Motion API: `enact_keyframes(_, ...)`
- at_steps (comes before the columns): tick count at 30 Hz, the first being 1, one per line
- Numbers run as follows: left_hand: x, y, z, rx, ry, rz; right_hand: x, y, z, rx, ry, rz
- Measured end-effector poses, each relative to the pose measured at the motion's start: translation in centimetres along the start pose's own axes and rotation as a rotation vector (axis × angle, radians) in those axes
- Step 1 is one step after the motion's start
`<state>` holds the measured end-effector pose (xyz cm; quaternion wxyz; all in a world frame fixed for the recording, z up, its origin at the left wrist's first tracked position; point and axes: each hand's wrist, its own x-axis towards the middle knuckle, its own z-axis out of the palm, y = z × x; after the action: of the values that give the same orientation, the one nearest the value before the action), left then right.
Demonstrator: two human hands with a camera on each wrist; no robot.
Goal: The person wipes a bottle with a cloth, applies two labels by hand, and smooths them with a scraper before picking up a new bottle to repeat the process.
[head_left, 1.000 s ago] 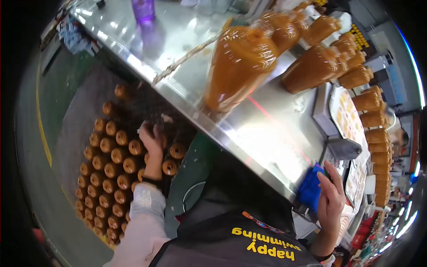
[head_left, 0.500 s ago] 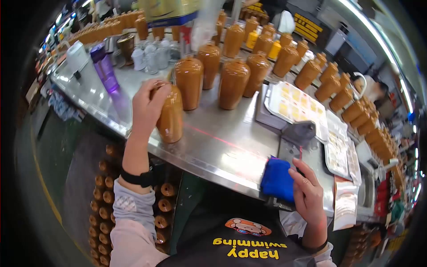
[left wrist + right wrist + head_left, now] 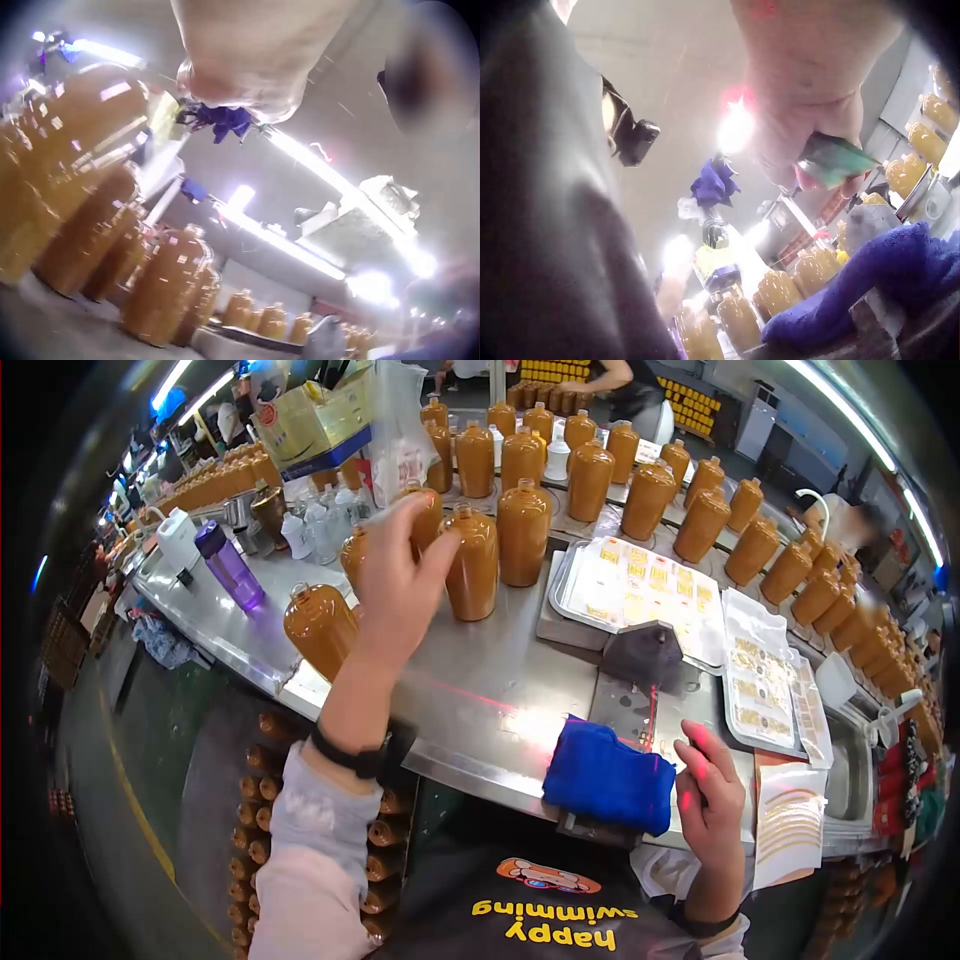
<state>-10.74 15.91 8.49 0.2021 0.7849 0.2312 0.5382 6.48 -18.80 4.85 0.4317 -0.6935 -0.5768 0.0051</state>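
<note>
Many glossy btls (image 3: 473,572) nr L hand (image 3: 398,588) | tapered green pc (image 3: 834,163), R hand (image 3: 714,800)

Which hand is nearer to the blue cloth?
Right. The right hand is just beside the blue cloth, while the left hand is farther off, by the brown bottles.

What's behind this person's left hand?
In the head view, a brown bottle peeks out on the picture's left of the left hand, a second bottle between thumb and fingers, a third bottle past the thumb tip. The parts the hand covers are hidden.
</note>
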Motion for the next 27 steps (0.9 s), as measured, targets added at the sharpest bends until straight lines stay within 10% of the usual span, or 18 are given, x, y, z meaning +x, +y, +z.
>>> enact_keyframes(5,5.3,-8.3,8.6,0.274,-0.092,-0.114,-0.8,1.1,-2.2,-0.071,0.044,0.018)
enact_keyframes(27,3.2,-8.2,10.0,0.147,0.122,-0.204,-4.5,3.7,-4.0,-0.073,0.096,0.036)
